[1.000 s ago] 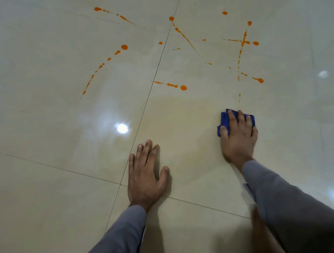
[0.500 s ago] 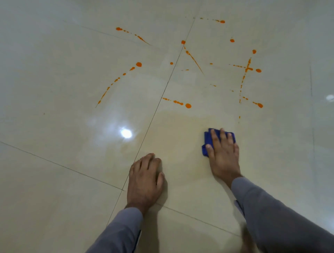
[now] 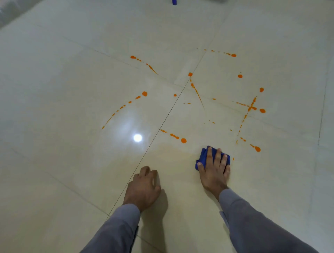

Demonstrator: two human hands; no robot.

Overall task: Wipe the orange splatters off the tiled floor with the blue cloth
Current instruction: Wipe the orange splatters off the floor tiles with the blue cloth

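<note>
The blue cloth [image 3: 203, 156] lies folded on the cream tiled floor [image 3: 72, 90]. My right hand [image 3: 214, 171] presses flat on it with straight, spread fingers, so only its left and far edges show. Orange splatters run in dotted lines across the tiles ahead. The nearest round drop [image 3: 183, 140] is just left and ahead of the cloth, and another drop [image 3: 257, 149] lies to its right. My left hand [image 3: 142, 187] rests on the floor beside a grout line with bent fingers and holds nothing.
A faint orange smear [image 3: 168, 147] tints the tile left of the cloth. A ceiling light's reflection [image 3: 137, 138] glares on the glossy tile. A small blue object [image 3: 174, 2] sits at the far top edge. Grout lines cross the floor.
My right hand slid the cloth left, then forward toward the nearest orange drop. My left hand's fingers went from flat to bent. The view pulled back, showing more floor ahead.
</note>
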